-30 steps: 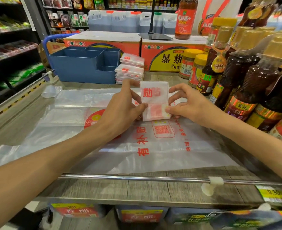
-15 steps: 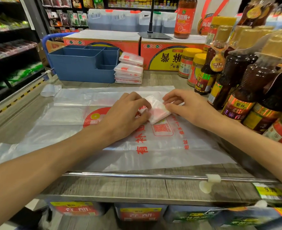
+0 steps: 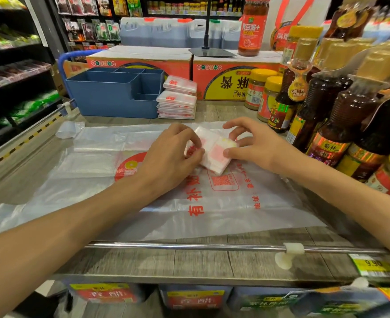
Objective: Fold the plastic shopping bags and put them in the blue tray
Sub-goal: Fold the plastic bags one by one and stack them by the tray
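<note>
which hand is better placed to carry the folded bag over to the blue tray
Probably the left hand: it already grips the folded bag, and the blue tray stands far left on its side. The right hand would have to reach across.

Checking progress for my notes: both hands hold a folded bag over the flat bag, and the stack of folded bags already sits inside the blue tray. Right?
Not quite. The head view shows the stack of folded bags beside the blue tray, on the counter, not inside it. Both hands, left hand and right hand, do hold a folded bag over the flat bag.
</note>
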